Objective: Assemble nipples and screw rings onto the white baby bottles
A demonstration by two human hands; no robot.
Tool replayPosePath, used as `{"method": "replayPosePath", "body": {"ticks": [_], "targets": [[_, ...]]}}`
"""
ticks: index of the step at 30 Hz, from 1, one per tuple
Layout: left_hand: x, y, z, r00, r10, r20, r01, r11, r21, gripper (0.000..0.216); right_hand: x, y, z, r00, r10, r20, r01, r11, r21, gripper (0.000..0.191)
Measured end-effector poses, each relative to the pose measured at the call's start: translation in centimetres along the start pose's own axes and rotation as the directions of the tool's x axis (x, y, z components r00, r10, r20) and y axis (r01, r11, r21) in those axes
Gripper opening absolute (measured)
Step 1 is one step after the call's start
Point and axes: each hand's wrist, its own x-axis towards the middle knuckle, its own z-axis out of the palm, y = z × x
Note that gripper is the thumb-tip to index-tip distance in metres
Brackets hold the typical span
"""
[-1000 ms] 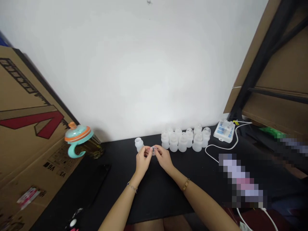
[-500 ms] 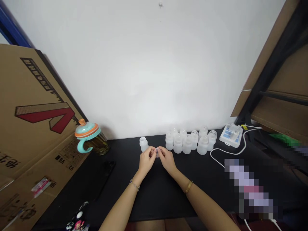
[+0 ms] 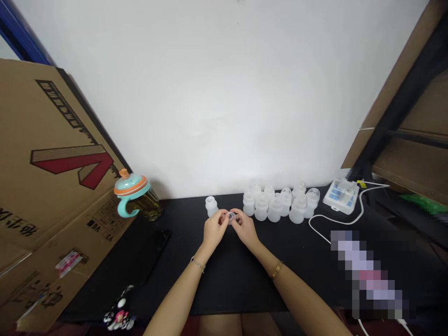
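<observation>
Above the black table, my left hand [image 3: 214,228] and my right hand [image 3: 245,227] meet, thumbs and fingers pinching a small clear ring-shaped bottle part [image 3: 231,217] from both sides. The fingers hide much of it, so its exact kind is unclear. Just behind my left fingers stands an open-necked, milky white baby bottle [image 3: 211,206] without a cap. To the right of my right hand, several similar baby bottles [image 3: 274,208] with clear domed caps stand upright in a close group.
A teal and orange lidded jug [image 3: 133,191] of dark liquid stands left, beside a large cardboard box [image 3: 21,121]. A phone-like black object [image 3: 156,249] and a charm keychain [image 3: 119,317] lie front left. On the right are a white-and-blue case [image 3: 341,196], a white cable [image 3: 324,217] and a blurred-out item [image 3: 371,275].
The ring-shaped part is tilted so that its round opening shows more, and my fingertips have shifted slightly around it. The whole view has moved a little; the bottles stand as before.
</observation>
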Motion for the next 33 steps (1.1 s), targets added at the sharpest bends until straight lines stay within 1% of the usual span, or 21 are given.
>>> {"method": "replayPosePath", "body": {"ticks": [4,6,8,9,10,12,14,16,19,21,22,24,26,28,30,33], "targets": [[0.0,-0.2,0.2,1.000,0.011,0.007,-0.011,1.000,0.020,0.026,-0.1,-0.1,0.2,1.000,-0.001,-0.020,0.001,1.000,-0.002,0.027],[0.0,-0.2,0.2,1.000,0.007,-0.002,-0.007,1.000,0.013,0.027,-0.1,-0.1,0.2,1.000,0.000,-0.031,0.001,1.000,0.030,0.026],[-0.1,-0.2,0.2,1.000,0.001,-0.019,-0.001,1.000,-0.018,0.029,0.1,-0.1,0.2,0.999,0.037,-0.005,-0.036,0.992,0.123,0.030],[-0.1,-0.3,0.2,0.999,-0.004,-0.032,0.002,0.999,-0.038,0.029,0.3,-0.1,0.2,0.996,0.081,0.029,-0.086,0.977,0.197,0.035],[0.0,-0.3,0.2,0.999,-0.008,-0.048,0.005,0.998,-0.055,0.030,0.5,-0.2,0.2,0.987,0.140,0.075,-0.155,0.947,0.282,0.040],[0.0,-0.4,0.1,0.997,-0.013,-0.077,0.007,0.997,-0.077,0.031,0.7,-0.4,0.1,0.950,0.254,0.184,-0.311,0.841,0.442,0.049],[0.2,-0.5,0.0,0.995,-0.012,-0.095,0.005,0.997,-0.071,0.033,0.8,-0.6,-0.1,0.912,0.315,0.264,-0.410,0.731,0.545,0.049],[0.2,-0.4,-0.2,0.996,0.010,-0.091,-0.014,0.999,-0.044,0.035,0.8,-0.8,-0.3,0.891,0.336,0.305,-0.453,0.662,0.597,0.046],[0.2,-0.3,-0.4,0.996,0.064,-0.061,-0.065,0.998,-0.010,0.037,0.6,-1.0,-0.6,0.866,0.348,0.360,-0.500,0.595,0.629,0.042],[0.0,-0.3,-0.6,0.993,0.096,-0.069,-0.098,0.995,-0.019,0.039,0.5,-1.2,-0.7,0.849,0.339,0.405,-0.528,0.558,0.641,0.039],[0.0,-0.4,-0.7,0.989,0.109,-0.098,-0.112,0.993,-0.023,0.040,0.5,-1.2,-0.8,0.844,0.333,0.421,-0.537,0.543,0.646,0.038],[0.1,-0.7,-1.1,0.970,0.118,-0.214,-0.126,0.992,-0.024,0.044,0.6,-1.3,-0.9,0.844,0.331,0.421,-0.536,0.528,0.659,0.036],[0.4,-1.1,-1.7,0.932,0.082,-0.354,-0.101,0.994,-0.035,0.047,0.8,-1.3,-1.0,0.853,0.353,0.384,-0.520,0.523,0.675,0.035],[1.0,-1.8,-2.2,0.896,-0.008,-0.444,-0.034,0.996,-0.086,0.050,0.9,-1.3,-1.2,0.855,0.383,0.350,-0.512,0.518,0.685,0.034],[1.6,-2.5,-2.5,0.884,-0.118,-0.452,0.056,0.987,-0.149,0.053,0.9,-1.3,-1.3,0.852,0.401,0.338,-0.515,0.514,0.686,0.033],[2.2,-3.7,-2.1,0.886,-0.238,-0.398,0.172,0.966,-0.194,0.064,0.9,-1.4,-1.3,0.860,0.399,0.318,-0.501,0.541,0.675,0.031]]}}
